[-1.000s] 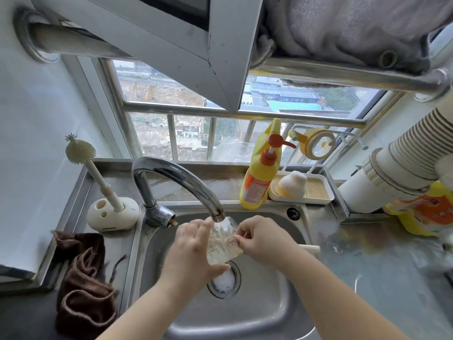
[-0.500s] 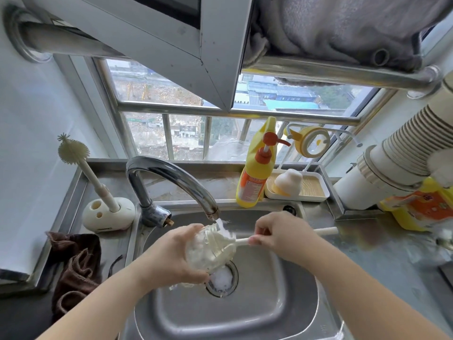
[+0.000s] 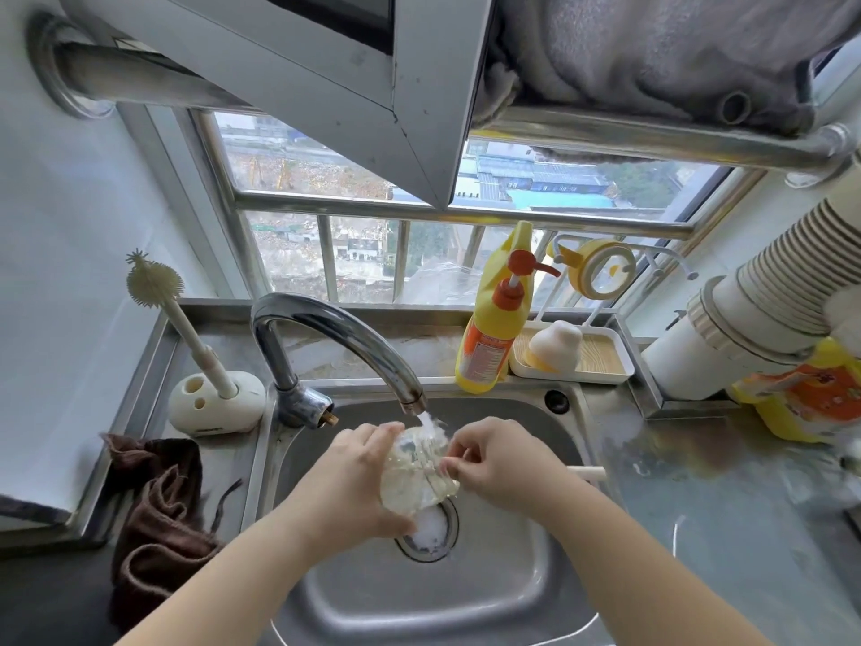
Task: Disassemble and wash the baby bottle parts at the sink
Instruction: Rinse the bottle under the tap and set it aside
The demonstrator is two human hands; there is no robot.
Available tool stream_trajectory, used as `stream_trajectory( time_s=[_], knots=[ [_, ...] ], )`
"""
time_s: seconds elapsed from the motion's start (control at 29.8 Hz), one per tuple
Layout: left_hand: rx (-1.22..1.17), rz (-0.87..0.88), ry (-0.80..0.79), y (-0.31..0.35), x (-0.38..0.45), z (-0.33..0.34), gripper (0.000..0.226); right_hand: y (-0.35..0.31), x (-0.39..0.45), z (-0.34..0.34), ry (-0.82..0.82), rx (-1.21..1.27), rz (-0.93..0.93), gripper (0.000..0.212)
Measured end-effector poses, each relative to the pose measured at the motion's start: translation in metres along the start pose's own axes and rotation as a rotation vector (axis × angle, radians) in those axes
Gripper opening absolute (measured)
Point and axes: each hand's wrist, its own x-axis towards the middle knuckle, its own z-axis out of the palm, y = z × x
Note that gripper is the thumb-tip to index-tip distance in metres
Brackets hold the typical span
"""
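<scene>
Since half a second ago the brush is sliding back into the bottle (image 3: 417, 470): its pale bristle head, out at the mouth then, is now mostly inside, and the right hand (image 3: 501, 463) is sitting closer to the opening. That suggests the inner scrub is mid-stroke, not finished. The left hand (image 3: 354, 482) is wrapping the clear, water-blurred bottle body, fingers curled round it, at the sink's (image 3: 550, 543) centre under the running chrome faucet (image 3: 335, 333). The right hand is pinching the slim cream brush handle (image 3: 588, 473), which is poking out toward 3 o'clock. Foam is pooling in the drain (image 3: 431, 533) at 6 o'clock.
</scene>
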Motion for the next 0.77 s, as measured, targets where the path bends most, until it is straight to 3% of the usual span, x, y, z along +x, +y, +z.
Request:
stream_trajectory(
  time_s=[0.17, 0.27, 0.37, 0.64, 0.77],
  knots=[
    [-0.786, -0.133, -0.080, -0.017, -0.008, -0.009, 0.101, 0.024, -0.007, 0.009, -0.060, 0.462, 0.055, 0.022],
    [-1.022, -0.169, -0.217, -0.020, -0.014, -0.010, 0.098, 0.026, -0.011, 0.007, -0.077, 0.527, 0.052, 0.023],
    [-1.034, -0.174, -0.216, -0.016, -0.015, -0.010, 0.096, 0.027, -0.012, 0.003, -0.066, 0.472, 0.066, 0.020],
    [-0.631, -0.161, 0.081, -0.011, -0.009, -0.013, 0.079, 0.053, -0.022, -0.009, 0.011, -0.052, 0.281, 0.020],
    [-0.584, -0.139, 0.155, -0.007, -0.001, -0.005, 0.080, 0.066, -0.033, -0.007, 0.043, -0.084, 0.369, 0.023]
  ],
)
